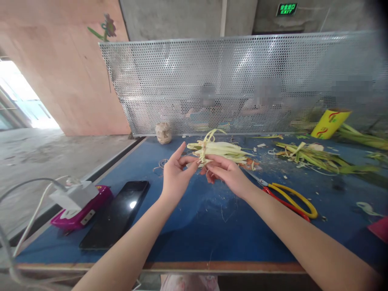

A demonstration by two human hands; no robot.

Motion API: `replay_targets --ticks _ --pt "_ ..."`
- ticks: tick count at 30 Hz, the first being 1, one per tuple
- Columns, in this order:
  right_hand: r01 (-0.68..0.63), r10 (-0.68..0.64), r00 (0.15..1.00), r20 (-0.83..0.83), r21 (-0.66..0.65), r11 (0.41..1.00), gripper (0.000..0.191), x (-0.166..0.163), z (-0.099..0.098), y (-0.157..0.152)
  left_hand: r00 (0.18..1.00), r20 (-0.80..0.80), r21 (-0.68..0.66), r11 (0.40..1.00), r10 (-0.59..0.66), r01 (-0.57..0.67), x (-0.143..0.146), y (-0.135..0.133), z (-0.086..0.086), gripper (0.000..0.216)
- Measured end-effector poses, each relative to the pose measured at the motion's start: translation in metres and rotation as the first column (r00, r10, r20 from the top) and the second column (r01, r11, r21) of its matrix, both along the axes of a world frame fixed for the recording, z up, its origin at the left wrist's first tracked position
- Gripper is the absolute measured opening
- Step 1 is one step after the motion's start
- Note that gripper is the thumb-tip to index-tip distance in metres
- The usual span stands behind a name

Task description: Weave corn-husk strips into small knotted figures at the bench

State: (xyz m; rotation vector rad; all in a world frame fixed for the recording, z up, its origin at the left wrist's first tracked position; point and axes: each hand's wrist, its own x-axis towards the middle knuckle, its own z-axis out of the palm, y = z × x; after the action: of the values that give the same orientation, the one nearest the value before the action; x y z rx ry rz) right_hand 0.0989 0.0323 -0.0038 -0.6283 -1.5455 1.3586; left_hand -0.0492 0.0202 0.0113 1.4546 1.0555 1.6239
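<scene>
Between my two hands is a small bundle of pale green husk strips (204, 151), with a loop curling up at its top. My left hand (177, 169) pinches its lower left side between thumb and fingers, the index finger raised. From the right, my right hand (226, 171) grips the same bundle near its base. Just behind the hands lies a pile of pale corn husks (232, 150) on the blue tabletop (194, 230). Scissors (289, 198) with yellow and red handles rest beside my right forearm.
At left are a black phone (118, 214) and a magenta power strip (81, 212) with a white charger (74, 196). A ball of twine (163, 132) stands near the perforated metal screen (188, 81). More husks (315, 157) and a yellow tube (330, 123) are at right. People sit behind the screen.
</scene>
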Motion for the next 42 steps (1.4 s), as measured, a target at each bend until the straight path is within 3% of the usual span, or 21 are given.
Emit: replay_targets --ticks 2,3,4,6,7,9,10,12,14,17,19,21,25,29,33,38,42 --pt "0.148 -0.157 0.983 0.090 0.106 0.983 0.025 0.004 0.003 0.001 0.999 -0.038 0.007 0.999 0.033 -0.032 -0.001 0.002 -0.001 0.078" --pt "0.275 -0.304 0.946 0.112 0.218 0.937 0.021 0.006 0.005 0.001 0.995 -0.078 0.026 0.998 0.058 -0.056 -0.002 0.002 -0.002 0.076" --pt "0.407 -0.468 0.878 0.098 0.359 0.840 0.017 0.009 0.007 0.000 0.988 -0.130 0.055 0.995 0.088 -0.082 -0.003 0.003 -0.002 0.075" --pt "0.573 -0.715 0.697 -0.057 0.644 0.507 0.013 0.015 0.012 -0.002 0.951 -0.259 0.147 0.980 0.168 -0.133 -0.004 0.003 -0.003 0.071" --pt "0.571 -0.756 0.639 -0.139 0.745 0.345 0.012 0.018 0.014 -0.005 0.919 -0.330 0.202 0.967 0.215 -0.154 -0.004 0.002 -0.004 0.069" --pt "0.514 -0.759 0.589 -0.278 0.853 0.086 0.015 0.021 0.017 -0.013 0.833 -0.457 0.326 0.930 0.313 -0.170 -0.003 0.001 -0.006 0.068" --pt "0.484 -0.750 0.571 -0.333 0.875 -0.019 0.018 0.021 0.018 -0.017 0.786 -0.507 0.384 0.909 0.353 -0.161 -0.003 0.000 -0.007 0.068" --pt "0.317 -0.765 0.568 -0.302 0.939 -0.135 0.023 0.017 0.017 -0.025 0.714 -0.573 0.473 0.874 0.403 -0.113 -0.001 -0.002 -0.009 0.071" --pt "0.198 -0.862 0.466 -0.200 0.973 -0.119 0.020 0.010 0.015 -0.029 0.677 -0.612 0.515 0.856 0.409 -0.052 0.000 -0.003 -0.012 0.073" --pt "0.178 -0.957 0.287 -0.049 0.984 0.003 0.020 0.001 0.011 -0.028 0.657 -0.645 0.524 0.851 0.390 0.009 0.002 -0.003 -0.014 0.077" --pt "0.192 -0.972 0.230 0.039 0.978 0.085 0.020 -0.001 0.009 -0.024 0.647 -0.657 0.527 0.850 0.388 0.025 0.003 -0.003 -0.015 0.079" --pt "0.202 -0.970 0.226 0.092 0.970 0.139 0.017 0.000 0.008 -0.022 0.627 -0.674 0.534 0.844 0.391 0.048 0.004 -0.004 -0.016 0.080" --pt "0.207 -0.953 0.284 0.108 0.963 0.170 0.013 0.001 0.008 -0.021 0.592 -0.713 0.531 0.841 0.376 0.105 0.008 -0.004 -0.018 0.078" --pt "0.207 -0.920 0.375 0.116 0.957 0.205 0.012 0.003 0.008 -0.020 0.641 -0.700 0.482 0.871 0.316 0.097 0.010 -0.005 -0.019 0.081" --pt "0.193 -0.906 0.406 0.119 0.958 0.213 0.010 0.003 0.009 -0.020 0.731 -0.629 0.405 0.914 0.265 0.018 0.009 -0.004 -0.020 0.084" --pt "0.166 -0.913 0.390 0.124 0.965 0.202 0.009 -0.001 0.007 -0.024 0.779 -0.592 0.295 0.955 0.208 -0.030 0.005 -0.002 -0.020 0.085" --pt "0.148 -0.951 0.307 0.029 0.986 0.078 0.011 -0.004 0.008 -0.031 0.797 -0.575 0.285 0.958 0.184 -0.015 0.004 -0.002 -0.020 0.084"
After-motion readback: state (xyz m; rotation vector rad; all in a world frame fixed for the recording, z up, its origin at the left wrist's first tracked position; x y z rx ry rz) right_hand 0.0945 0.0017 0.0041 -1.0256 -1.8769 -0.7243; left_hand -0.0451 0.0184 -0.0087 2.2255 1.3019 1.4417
